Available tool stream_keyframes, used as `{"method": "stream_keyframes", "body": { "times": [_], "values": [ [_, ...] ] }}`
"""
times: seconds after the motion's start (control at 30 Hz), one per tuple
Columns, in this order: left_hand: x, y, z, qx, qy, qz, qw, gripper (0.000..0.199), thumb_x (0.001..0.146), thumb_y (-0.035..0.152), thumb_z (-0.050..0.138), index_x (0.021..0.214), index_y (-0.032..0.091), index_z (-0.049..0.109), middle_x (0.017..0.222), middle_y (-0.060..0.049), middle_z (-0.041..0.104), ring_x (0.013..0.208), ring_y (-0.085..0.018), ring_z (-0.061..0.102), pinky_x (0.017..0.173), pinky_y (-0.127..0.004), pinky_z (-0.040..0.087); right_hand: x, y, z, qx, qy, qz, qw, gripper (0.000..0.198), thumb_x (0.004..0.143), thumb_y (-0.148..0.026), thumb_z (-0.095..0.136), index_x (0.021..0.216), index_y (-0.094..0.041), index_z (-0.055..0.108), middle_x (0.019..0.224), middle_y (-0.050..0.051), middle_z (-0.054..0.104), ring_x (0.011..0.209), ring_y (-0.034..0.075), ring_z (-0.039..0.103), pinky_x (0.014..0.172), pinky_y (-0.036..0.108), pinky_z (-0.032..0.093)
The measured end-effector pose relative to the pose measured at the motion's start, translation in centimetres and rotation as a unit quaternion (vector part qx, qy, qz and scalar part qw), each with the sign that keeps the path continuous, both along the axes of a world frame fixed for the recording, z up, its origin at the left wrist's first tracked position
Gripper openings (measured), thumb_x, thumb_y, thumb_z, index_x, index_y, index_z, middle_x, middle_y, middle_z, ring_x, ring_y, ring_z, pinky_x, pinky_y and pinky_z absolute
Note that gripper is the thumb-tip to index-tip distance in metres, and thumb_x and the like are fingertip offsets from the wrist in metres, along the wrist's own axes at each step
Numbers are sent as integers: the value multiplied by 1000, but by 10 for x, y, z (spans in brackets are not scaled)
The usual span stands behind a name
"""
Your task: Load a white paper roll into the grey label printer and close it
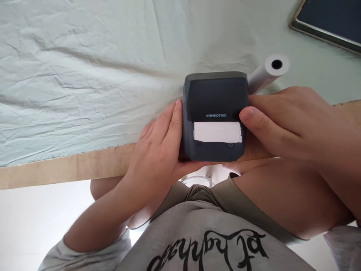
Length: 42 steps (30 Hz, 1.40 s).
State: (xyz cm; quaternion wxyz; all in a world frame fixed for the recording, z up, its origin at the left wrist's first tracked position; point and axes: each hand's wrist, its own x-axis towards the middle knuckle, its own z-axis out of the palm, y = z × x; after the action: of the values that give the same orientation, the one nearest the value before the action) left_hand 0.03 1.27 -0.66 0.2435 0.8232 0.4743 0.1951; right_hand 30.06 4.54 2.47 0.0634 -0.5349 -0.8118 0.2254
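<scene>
A dark label printer (216, 98) marked NIIMBOT is held between my two hands at the table's front edge. A strip of white paper (217, 131) with a ragged right end sticks out of its slot, above the round power button (230, 145). My left hand (158, 145) grips the printer's left side, with the thumb along its front edge. On the other side, my right hand (293, 116) holds the right side, its thumb near the lid's corner. Behind the printer's right side lies a white paper roll (266, 75) with a dark core, partly hidden by the printer.
A pale green wrinkled cloth (93, 82) covers the table, leaving a bare wooden edge (64, 165) along the front. At the far right corner lies a dark-screened device (332, 22) with a metallic rim, cut off by the frame. My legs are under the table edge.
</scene>
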Motion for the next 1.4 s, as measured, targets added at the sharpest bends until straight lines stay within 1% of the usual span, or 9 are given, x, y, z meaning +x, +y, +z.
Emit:
{"method": "stream_keyframes", "body": {
  "times": [0.33,0.57,0.73,0.83,0.93,1.07,1.17,1.27,1.4],
  "values": [
    [8,-5,3,36,-2,14,999,95,98,80,90,171,29,57,163,-17,76,152,-45,74,129,-64,65,-9,-1,2,-5,-4,-1,1000,107,95,-109,-12,66,-20,39,54,6,43,52,12,25,58,36,15],
    [2,-5,-1,50,4,-2,999,118,95,89,87,184,24,46,184,-25,56,166,-49,62,135,-65,58,-12,2,6,-11,-21,-20,1000,109,89,-112,-16,63,-21,38,51,7,45,48,12,28,53,35,17],
    [1,-4,-2,71,-3,-14,997,108,99,84,88,181,26,50,179,-22,64,156,-48,73,130,-63,64,-16,1,5,-13,-42,-21,999,112,84,-112,-24,65,-21,38,54,9,48,50,12,27,54,35,15],
    [7,-5,3,103,29,-3,994,102,101,78,89,177,20,55,174,-23,69,152,-44,77,127,-58,66,-16,1,5,-27,-67,-17,997,114,80,-113,-28,66,-21,38,57,10,49,52,12,27,57,35,15],
    [12,-6,11,81,68,17,994,94,103,75,89,170,15,63,175,-21,68,152,-41,77,129,-54,65,-19,1,6,-47,-86,-35,995,118,70,-117,-29,68,-21,40,60,11,49,55,12,26,60,35,16],
    [15,-3,16,24,70,24,997,101,104,90,74,171,14,62,177,-20,66,157,-43,73,131,-59,62,-26,-1,8,-51,-73,-62,994,122,62,-121,-27,68,-21,42,58,10,45,55,12,24,59,36,14],
    [13,1,15,8,68,18,997,115,92,87,88,176,14,57,181,-19,63,162,-46,68,136,-58,57,-26,-3,8,-43,-46,-80,995,119,66,-125,-17,64,-22,43,55,9,44,53,13,28,56,37,16],
    [11,3,16,-25,50,9,998,114,91,74,89,180,14,51,179,-17,66,164,-44,66,138,-54,55,-21,-6,7,-38,2,-102,994,102,87,-117,18,64,-21,42,54,5,40,52,11,33,53,35,22],
    [9,1,18,-31,26,5,999,89,109,65,61,179,11,50,174,-19,69,160,-42,67,137,-56,55,-19,-12,10,12,74,-141,987,68,101,-66,71,74,-18,31,61,-2,28,59,5,30,57,29,29]
  ]
}}
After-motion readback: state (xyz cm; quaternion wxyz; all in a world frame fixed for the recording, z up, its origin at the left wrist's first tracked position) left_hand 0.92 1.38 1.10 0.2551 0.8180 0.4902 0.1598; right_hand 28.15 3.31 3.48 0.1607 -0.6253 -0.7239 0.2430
